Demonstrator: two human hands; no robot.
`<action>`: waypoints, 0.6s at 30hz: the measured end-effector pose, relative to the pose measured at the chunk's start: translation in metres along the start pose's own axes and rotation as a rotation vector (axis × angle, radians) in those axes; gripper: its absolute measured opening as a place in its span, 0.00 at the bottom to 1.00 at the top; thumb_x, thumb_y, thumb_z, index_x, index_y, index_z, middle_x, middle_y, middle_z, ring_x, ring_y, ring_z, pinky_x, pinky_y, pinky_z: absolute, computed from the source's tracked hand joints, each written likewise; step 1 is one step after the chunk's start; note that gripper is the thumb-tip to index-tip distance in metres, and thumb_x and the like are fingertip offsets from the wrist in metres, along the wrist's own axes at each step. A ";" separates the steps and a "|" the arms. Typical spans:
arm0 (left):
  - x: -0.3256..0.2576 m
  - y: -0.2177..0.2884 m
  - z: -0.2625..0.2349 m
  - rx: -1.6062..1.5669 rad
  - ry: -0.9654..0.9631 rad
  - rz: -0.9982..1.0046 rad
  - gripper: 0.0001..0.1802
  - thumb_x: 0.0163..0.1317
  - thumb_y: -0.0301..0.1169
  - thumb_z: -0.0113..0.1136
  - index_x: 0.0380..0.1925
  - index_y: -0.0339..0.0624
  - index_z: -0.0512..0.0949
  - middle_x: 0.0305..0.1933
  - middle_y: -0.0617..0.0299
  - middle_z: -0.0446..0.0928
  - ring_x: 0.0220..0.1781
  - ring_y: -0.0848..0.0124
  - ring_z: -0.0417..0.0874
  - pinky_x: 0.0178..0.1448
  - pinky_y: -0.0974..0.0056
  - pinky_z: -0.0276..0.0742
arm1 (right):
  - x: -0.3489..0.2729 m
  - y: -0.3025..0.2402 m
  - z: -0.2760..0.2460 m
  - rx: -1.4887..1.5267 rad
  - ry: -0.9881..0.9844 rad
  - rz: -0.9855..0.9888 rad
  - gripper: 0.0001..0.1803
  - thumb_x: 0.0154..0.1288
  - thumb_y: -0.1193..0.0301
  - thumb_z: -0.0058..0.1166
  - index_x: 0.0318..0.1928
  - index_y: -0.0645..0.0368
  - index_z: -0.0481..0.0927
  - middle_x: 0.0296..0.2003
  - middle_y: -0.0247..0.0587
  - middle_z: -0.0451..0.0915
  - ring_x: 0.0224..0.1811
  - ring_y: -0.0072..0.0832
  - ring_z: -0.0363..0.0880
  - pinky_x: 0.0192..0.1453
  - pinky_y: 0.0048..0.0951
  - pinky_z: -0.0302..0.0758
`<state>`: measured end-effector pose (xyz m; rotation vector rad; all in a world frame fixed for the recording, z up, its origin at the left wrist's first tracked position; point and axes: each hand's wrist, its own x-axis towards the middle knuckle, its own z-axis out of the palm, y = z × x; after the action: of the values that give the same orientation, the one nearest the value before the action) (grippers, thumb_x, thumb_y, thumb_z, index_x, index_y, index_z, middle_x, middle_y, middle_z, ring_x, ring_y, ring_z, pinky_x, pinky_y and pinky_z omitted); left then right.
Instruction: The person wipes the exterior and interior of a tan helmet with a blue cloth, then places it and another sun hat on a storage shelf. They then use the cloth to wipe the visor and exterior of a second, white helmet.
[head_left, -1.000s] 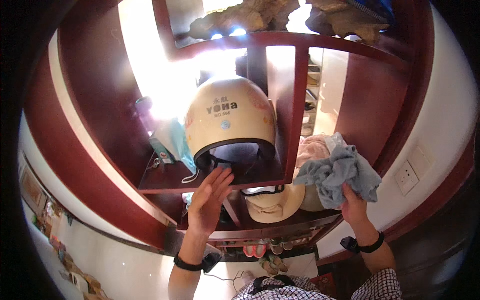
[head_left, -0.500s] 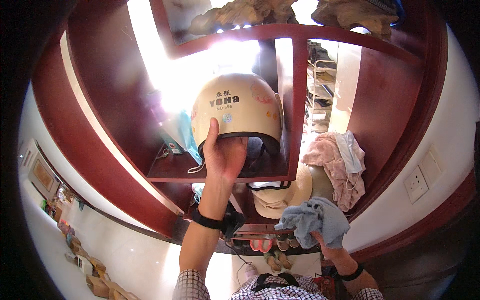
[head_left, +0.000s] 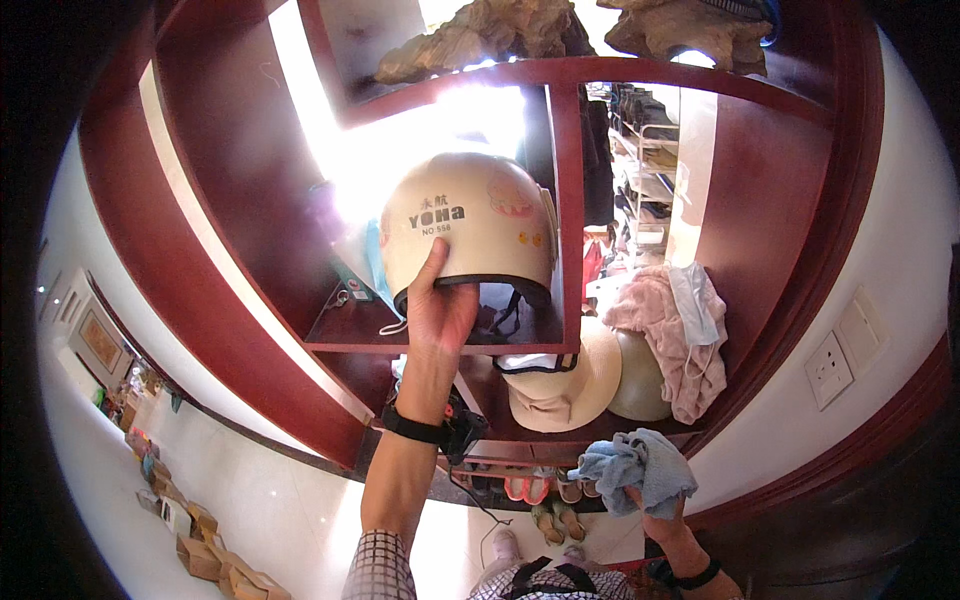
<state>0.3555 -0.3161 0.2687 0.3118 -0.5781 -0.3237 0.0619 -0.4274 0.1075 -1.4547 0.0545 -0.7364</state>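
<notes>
A cream helmet (head_left: 468,235) with black edging and small coloured stickers is in my left hand (head_left: 445,312). My thumb lies up its outer face, and the other fingers disappear under the rim. A dark strap hangs below the helmet's opening. It is at the mouth of a dark-red shelf compartment (head_left: 420,343); I cannot tell whether it rests on the board. Lower and to the right, my right hand (head_left: 658,518) grips a bunched blue-grey cloth (head_left: 640,470), held apart from the helmet.
Below the compartment lie a beige sun hat (head_left: 560,390), an olive rounded object (head_left: 640,385) and a pink cloth (head_left: 665,320) with a face mask (head_left: 697,303) on it. Driftwood (head_left: 490,40) fills the upper shelf. Shoes (head_left: 527,487) stand underneath. A wall socket (head_left: 828,372) is at right.
My right hand has sunk a little with the cloth. The helmet has turned slightly, and my left thumb now covers a small round sticker. The whole view has shifted somewhat.
</notes>
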 end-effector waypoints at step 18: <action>-0.167 0.142 -0.026 0.163 0.214 0.095 0.42 0.44 0.36 0.66 0.62 0.39 0.62 0.62 0.51 0.68 0.62 0.55 0.69 0.66 0.51 0.65 | -0.070 0.007 0.049 -0.254 0.119 0.126 0.31 0.56 0.74 0.62 0.59 0.61 0.65 0.55 0.43 0.70 0.57 0.33 0.69 0.64 0.34 0.64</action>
<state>0.2688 -0.1186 0.2213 0.4687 -0.4074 -0.1486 0.0324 -0.3509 0.0808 -1.6301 0.3389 -0.7317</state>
